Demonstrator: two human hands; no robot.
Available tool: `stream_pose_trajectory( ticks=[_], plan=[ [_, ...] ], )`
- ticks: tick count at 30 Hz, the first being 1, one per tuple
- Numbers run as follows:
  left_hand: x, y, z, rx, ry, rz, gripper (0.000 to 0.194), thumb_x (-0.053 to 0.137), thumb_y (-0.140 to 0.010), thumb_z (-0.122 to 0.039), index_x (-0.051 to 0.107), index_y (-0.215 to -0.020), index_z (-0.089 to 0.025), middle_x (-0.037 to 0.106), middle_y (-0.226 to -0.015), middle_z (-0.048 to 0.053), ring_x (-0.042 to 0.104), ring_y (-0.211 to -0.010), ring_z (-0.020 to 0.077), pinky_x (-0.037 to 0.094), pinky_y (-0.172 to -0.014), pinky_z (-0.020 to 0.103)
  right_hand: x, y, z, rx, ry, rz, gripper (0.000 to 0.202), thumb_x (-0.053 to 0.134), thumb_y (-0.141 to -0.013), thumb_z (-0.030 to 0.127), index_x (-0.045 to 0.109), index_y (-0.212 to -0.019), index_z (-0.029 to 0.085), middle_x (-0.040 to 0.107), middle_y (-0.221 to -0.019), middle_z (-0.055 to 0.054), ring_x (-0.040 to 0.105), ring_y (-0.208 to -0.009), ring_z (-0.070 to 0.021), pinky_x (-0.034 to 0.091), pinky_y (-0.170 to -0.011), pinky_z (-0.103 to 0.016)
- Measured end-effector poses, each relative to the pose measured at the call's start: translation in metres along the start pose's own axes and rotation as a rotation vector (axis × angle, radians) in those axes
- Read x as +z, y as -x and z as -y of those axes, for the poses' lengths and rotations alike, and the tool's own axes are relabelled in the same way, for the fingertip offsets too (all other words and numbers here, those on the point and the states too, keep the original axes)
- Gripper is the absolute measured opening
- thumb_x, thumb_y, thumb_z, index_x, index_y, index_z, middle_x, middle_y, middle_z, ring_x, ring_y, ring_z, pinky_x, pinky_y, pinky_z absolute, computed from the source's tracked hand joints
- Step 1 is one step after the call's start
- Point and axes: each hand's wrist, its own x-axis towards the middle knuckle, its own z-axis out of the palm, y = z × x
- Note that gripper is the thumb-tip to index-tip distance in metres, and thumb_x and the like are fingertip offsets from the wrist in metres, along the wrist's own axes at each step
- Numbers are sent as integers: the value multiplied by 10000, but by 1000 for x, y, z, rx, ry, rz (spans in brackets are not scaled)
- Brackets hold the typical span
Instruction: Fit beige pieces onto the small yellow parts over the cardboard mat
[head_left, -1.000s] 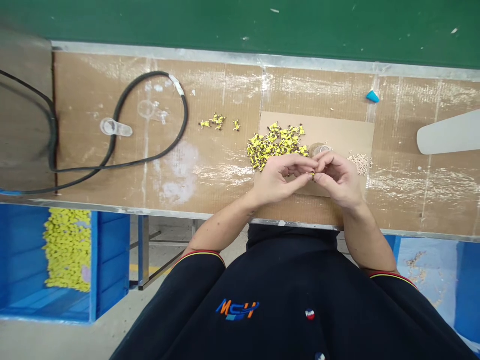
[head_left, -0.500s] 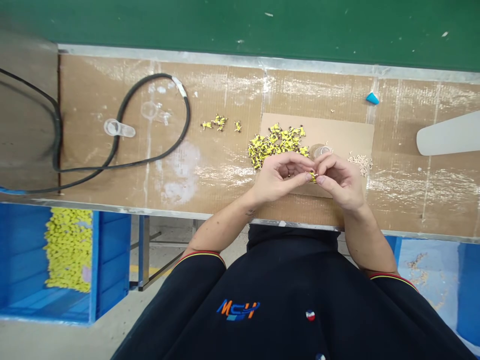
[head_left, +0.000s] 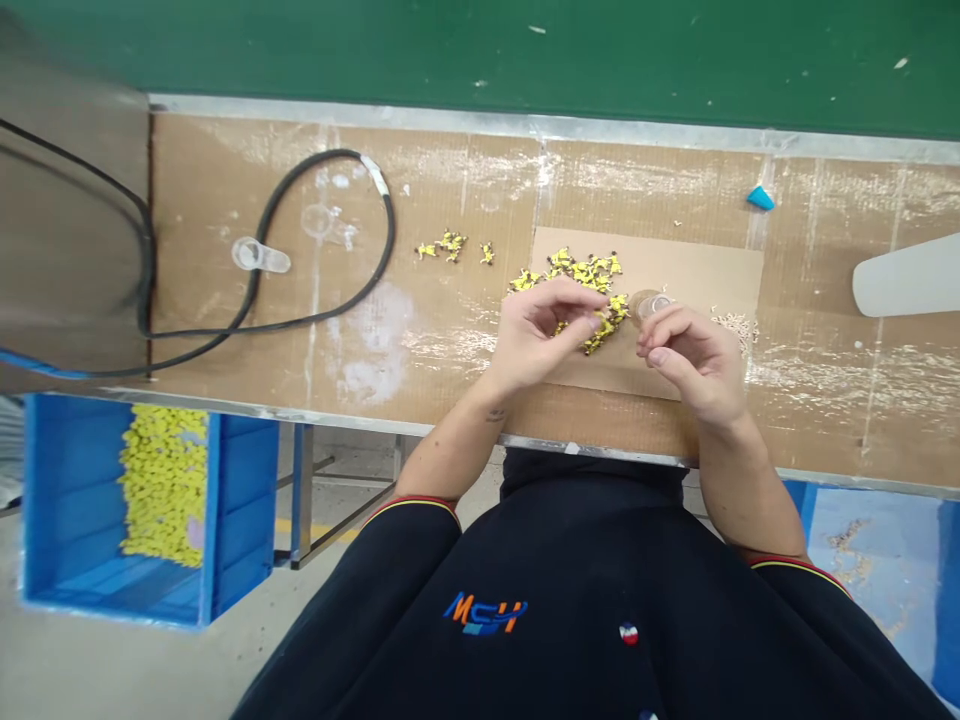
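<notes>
My left hand (head_left: 546,332) is over the near side of a pile of small yellow figures with dark ends (head_left: 589,268). Its thumb and forefinger are apart, and figures show around and between them. To the right, my right hand (head_left: 699,362) hovers above the cardboard sheet (head_left: 694,262) with fingers curled and the thumb close to the fingertips. Whatever may be in that pinch is too small to make out. Just beyond its fingers stands a small clear cup (head_left: 649,304). A heap of tiny pale pieces (head_left: 739,328) lies beside its knuckles, partly hidden.
Several loose yellow figures (head_left: 451,244) lie left of the pile. A black cable (head_left: 386,240) loops on the left with a clear plastic tube (head_left: 262,256). A blue cap (head_left: 760,198) and a white object (head_left: 907,276) are at right. Blue bins (head_left: 244,510) stand below the table edge.
My hands have come apart from the yellow figure they held together. The left moved left to the pile; the right shifted slightly right. The whole view has shifted a little.
</notes>
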Motion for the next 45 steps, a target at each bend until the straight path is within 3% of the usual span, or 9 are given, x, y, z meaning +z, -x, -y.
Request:
stream_pose_trajectory(
  ticks=[7,10,13,20,22,26,30,35,45],
  plan=[
    [-98,-10,20,19,-946,-271,161,637,-879,-103,747,-952,-195,757,-980,46,671,-914,161,516,-815,332,-7,4,-4,9,24,-61,97,677,-974,125,634,-902,174,621,-871,-40,603,-841,-129,490,-740,-285],
    [-133,-6,36,-108,-1081,-279,191,675,-821,-88,765,-935,-212,759,-984,52,670,-954,209,502,-890,395,-8,4,-4,18,34,-90,86,696,-964,148,652,-900,186,635,-865,-45,611,-817,-149,481,-705,-306],
    [-148,-3,42,-151,-1072,-309,274,649,-816,-49,768,-997,-216,756,-1037,57,667,-1000,222,497,-923,421,-11,4,-2,16,80,-135,88,702,-957,179,658,-883,196,644,-846,-54,620,-801,-178,474,-689,-335],
    [-122,-9,12,71,-861,-311,344,554,-779,2,737,-998,-188,731,-939,14,660,-846,132,492,-723,315,-49,6,11,-6,791,-297,87,641,-987,180,621,-910,214,669,-895,-96,604,-789,-205,490,-690,-371],
    [-108,-11,2,137,-841,-152,314,554,-774,-17,745,-965,-178,731,-897,17,628,-761,121,471,-685,298,-62,8,13,45,885,-350,92,629,-995,208,639,-904,208,671,-905,-121,599,-779,-214,482,-672,-381],
    [-88,-10,-7,-1,-884,216,228,617,-877,-137,772,-1043,-153,726,-963,59,673,-902,167,518,-816,312,-81,12,12,250,939,-290,142,654,-942,276,756,-911,183,669,-835,-108,580,-700,-194,456,-669,-387],
    [-84,-7,-2,-146,-977,337,346,627,-944,-229,777,-1240,-133,696,-1082,107,665,-1016,210,533,-932,353,-92,15,7,416,963,-85,263,682,-868,375,833,-939,172,654,-764,-78,562,-647,-178,431,-671,-375],
    [-78,-6,9,-131,-964,341,268,589,-965,-196,785,-1139,-139,690,-994,101,662,-962,210,528,-904,348,-90,15,2,468,924,128,265,712,-863,386,848,-980,190,713,-868,-87,622,-725,-195,465,-734,-359],
    [-61,-10,4,-1,-845,194,132,597,-967,-178,729,-967,-180,731,-969,58,687,-954,180,526,-881,335,-82,14,0,412,960,157,241,681,-885,366,849,-940,202,719,-904,-85,656,-791,-213,480,-765,-367]
  ],
)
